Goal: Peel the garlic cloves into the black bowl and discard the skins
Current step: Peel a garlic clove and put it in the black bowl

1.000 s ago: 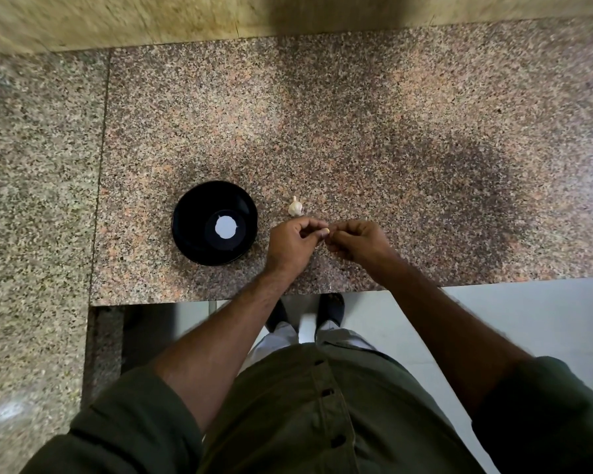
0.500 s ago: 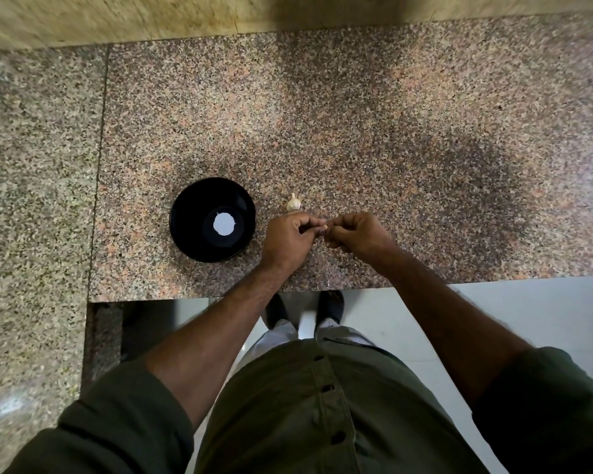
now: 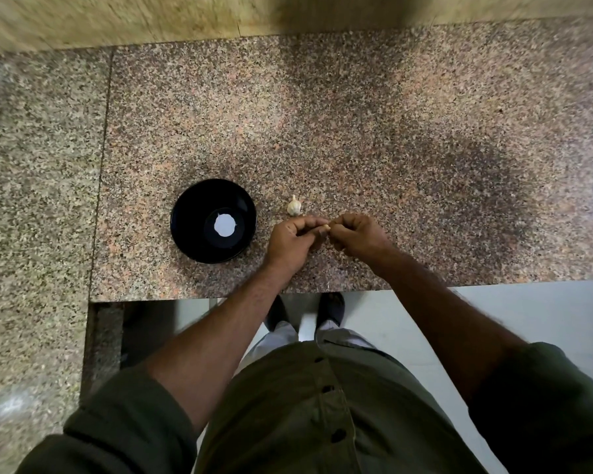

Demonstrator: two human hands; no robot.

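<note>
Both hands are busy just right of the bowl [image 3: 213, 220]: the left hand [image 3: 290, 239] and right hand [image 3: 358, 234] pinch 1 clove [image 3: 326, 228] between them. The bulb [image 3: 294, 206] sits beside the bowl, barely started. No peeled cloves in the bowl that I can make out.

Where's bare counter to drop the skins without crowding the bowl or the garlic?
Bare granite runs right of the right hand to the counter's end, and across the whole back strip up to the wall. A narrower patch lies left of the bowl, up to the slab seam. It is crowded between the bowl, the garlic bulb and the left hand, where both hands pinch a clove.
</note>
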